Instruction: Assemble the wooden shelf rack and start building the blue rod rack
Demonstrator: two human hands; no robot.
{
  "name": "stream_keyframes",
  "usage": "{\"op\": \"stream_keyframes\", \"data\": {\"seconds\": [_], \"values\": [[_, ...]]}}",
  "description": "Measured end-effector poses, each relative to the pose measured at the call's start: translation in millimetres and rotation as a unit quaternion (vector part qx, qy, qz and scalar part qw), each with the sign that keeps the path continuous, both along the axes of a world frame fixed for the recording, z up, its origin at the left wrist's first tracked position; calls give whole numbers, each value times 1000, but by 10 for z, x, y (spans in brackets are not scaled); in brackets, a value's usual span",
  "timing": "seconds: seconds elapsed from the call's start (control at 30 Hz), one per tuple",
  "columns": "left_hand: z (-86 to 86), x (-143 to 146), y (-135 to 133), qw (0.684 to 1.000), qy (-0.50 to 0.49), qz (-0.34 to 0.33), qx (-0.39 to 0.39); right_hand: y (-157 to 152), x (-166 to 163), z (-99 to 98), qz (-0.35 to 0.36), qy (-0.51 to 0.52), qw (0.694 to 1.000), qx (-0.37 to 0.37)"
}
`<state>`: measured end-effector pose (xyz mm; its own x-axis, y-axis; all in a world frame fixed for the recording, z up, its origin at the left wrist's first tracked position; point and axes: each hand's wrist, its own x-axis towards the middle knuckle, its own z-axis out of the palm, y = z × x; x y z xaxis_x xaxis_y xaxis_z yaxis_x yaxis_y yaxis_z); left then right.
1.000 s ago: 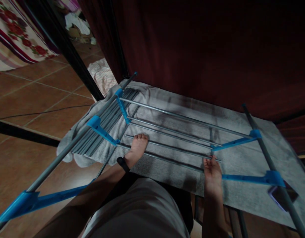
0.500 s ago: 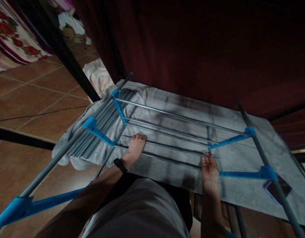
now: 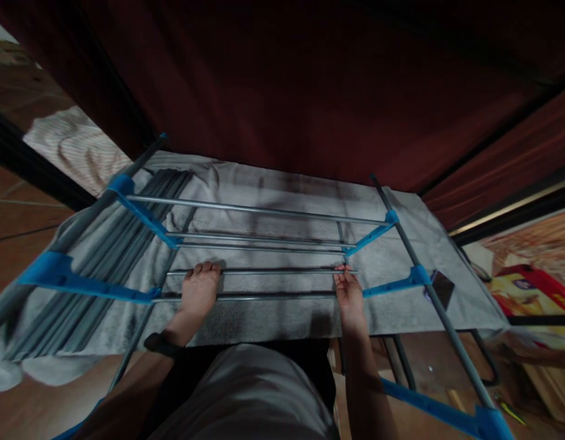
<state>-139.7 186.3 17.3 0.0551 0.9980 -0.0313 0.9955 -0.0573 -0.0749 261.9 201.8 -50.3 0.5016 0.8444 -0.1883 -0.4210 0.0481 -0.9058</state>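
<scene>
A rack frame of grey metal tubes joined by blue plastic brackets (image 3: 140,211) stands over a cloth-covered surface. Between its two sides run several thin cross tubes. My left hand (image 3: 200,286), with a dark band on its wrist, is wrapped over a loose-ended grey metal tube (image 3: 273,271) near its left end. Close to that tube's right end, my right hand (image 3: 349,292) grips it with the fingertips, palm turned up. The tube lies just beyond the front cross tube (image 3: 277,297), and its ends look apart from the brackets.
A bundle of grey tubes (image 3: 112,256) lies on the grey cloth (image 3: 264,183) at the left. A phone (image 3: 441,289) rests by the right upright. Dark red fabric (image 3: 273,91) hangs behind. A red and yellow box (image 3: 532,290) is at far right.
The view has swung to the right, bringing the box into sight. Both hands keep their hold on the tube, which has stayed nearly in place within the frame.
</scene>
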Motion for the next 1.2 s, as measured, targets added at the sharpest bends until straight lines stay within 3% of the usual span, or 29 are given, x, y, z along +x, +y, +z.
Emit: {"op": "stream_keyframes", "data": {"seconds": [0.43,0.7,0.93,1.2], "values": [[-100,-174,-36,998,-25,-5,58,14,-98,181,-11,137,991,7],[50,-167,-45,999,-7,29,21,-26,-66,201,0,171,985,-23],[-22,-239,-3,1000,-5,10,17,-82,-32,212,3,171,984,-49],[-21,-239,-20,999,-33,-4,23,-75,-27,200,2,187,982,-21]]}}
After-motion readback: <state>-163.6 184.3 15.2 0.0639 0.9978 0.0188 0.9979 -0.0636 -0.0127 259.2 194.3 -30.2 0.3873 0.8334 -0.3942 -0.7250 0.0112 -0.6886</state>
